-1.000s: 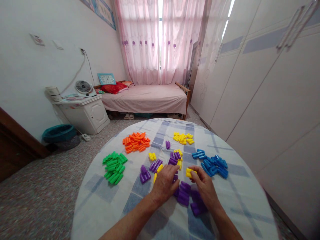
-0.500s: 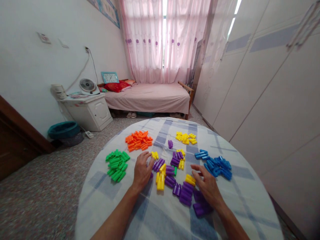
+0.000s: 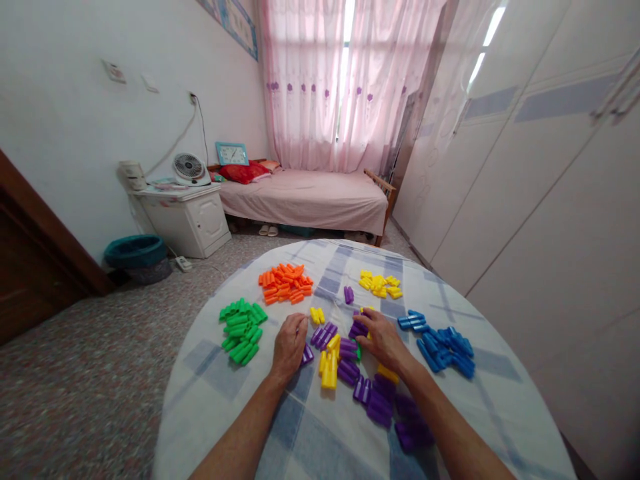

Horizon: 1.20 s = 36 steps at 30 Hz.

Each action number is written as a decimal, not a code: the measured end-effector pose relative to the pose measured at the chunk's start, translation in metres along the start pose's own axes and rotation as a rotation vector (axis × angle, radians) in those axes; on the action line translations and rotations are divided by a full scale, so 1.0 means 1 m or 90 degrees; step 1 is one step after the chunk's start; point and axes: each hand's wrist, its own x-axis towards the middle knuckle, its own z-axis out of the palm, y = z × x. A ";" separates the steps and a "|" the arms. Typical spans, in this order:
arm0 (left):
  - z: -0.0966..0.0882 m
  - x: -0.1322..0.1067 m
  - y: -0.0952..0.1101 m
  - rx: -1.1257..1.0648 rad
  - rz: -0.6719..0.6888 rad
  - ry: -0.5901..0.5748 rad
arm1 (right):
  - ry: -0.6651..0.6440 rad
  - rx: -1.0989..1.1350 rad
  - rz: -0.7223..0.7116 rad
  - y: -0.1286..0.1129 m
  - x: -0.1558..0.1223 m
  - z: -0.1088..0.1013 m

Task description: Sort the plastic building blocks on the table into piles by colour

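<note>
My right hand (image 3: 384, 341) reaches over a small cluster of purple plastic tubes (image 3: 357, 329), thumb and fingers apart. Its fingertips touch or hover just above them and partly hide some yellow tubes there. Resting on the cloth, my left hand (image 3: 291, 343) has loosely bent fingers and no object visible in it. Beside its thumb side lies a purple tube (image 3: 307, 355), partly covered. Between the hands are yellow tubes (image 3: 329, 370) and more purple tubes (image 3: 349, 372). A bit of a green tube (image 3: 359, 352) shows under my right hand.
Sorted piles surround the middle: green tubes (image 3: 243, 330), orange tubes (image 3: 285, 283), yellow tubes (image 3: 381, 285) and blue tubes (image 3: 445, 350). More purple tubes (image 3: 414, 435) lie under my right forearm. The round table has a checked tablecloth (image 3: 225, 413). A bed (image 3: 310, 197) stands beyond.
My right hand has moved forward and left, from beside the near yellow tubes to the purple and yellow cluster. My left hand has shifted slightly, uncovering more purple. The view has turned a little left.
</note>
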 end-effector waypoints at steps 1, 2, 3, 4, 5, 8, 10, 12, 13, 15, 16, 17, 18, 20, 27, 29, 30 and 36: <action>0.000 0.000 -0.001 0.004 0.001 -0.001 | 0.004 0.003 -0.004 0.000 0.001 0.001; 0.001 0.001 -0.001 0.009 0.001 -0.001 | 0.009 0.007 -0.007 -0.001 0.001 0.001; 0.001 0.001 -0.002 0.014 0.001 -0.002 | 0.014 0.011 -0.011 -0.001 0.001 0.001; 0.002 0.001 -0.002 0.017 0.001 -0.004 | 0.018 0.016 -0.013 -0.002 0.001 0.001; 0.002 0.002 -0.002 0.020 0.002 -0.006 | 0.024 0.023 -0.014 -0.003 0.001 0.001; 0.002 0.002 -0.001 0.022 0.004 -0.013 | 0.052 0.052 -0.010 -0.004 0.000 0.001; 0.001 0.002 -0.001 0.021 0.004 -0.015 | 0.079 0.075 -0.001 -0.003 -0.001 0.000; 0.000 0.001 0.000 0.019 0.002 -0.013 | 0.108 0.095 0.014 0.000 -0.006 -0.003; 0.000 0.001 0.001 0.019 0.002 -0.012 | 0.123 0.109 0.025 0.002 -0.011 -0.006; 0.000 0.000 0.001 0.019 0.001 -0.013 | 0.145 0.160 0.066 0.008 -0.024 -0.015; 0.000 0.000 0.002 0.020 0.000 -0.015 | 0.150 0.199 0.099 0.011 -0.033 -0.021; 0.000 0.000 0.002 0.021 0.000 -0.018 | 0.149 0.244 0.140 0.014 -0.042 -0.027; 0.000 0.000 0.002 0.022 0.000 -0.021 | 0.141 0.290 0.182 0.017 -0.053 -0.033; 0.000 0.001 0.001 0.021 0.001 -0.026 | 0.105 0.357 0.250 0.021 -0.073 -0.044; 0.000 -0.004 0.002 0.015 0.053 0.004 | -0.008 0.424 0.281 0.021 -0.119 -0.060; 0.000 -0.007 0.008 0.029 0.090 0.013 | 0.018 0.430 0.277 0.021 -0.122 -0.053; 0.001 -0.009 0.013 0.036 0.111 0.013 | 0.041 0.426 0.277 0.020 -0.123 -0.049; 0.018 -0.013 0.046 0.127 0.247 -0.140 | 0.138 0.333 0.251 0.013 -0.117 -0.030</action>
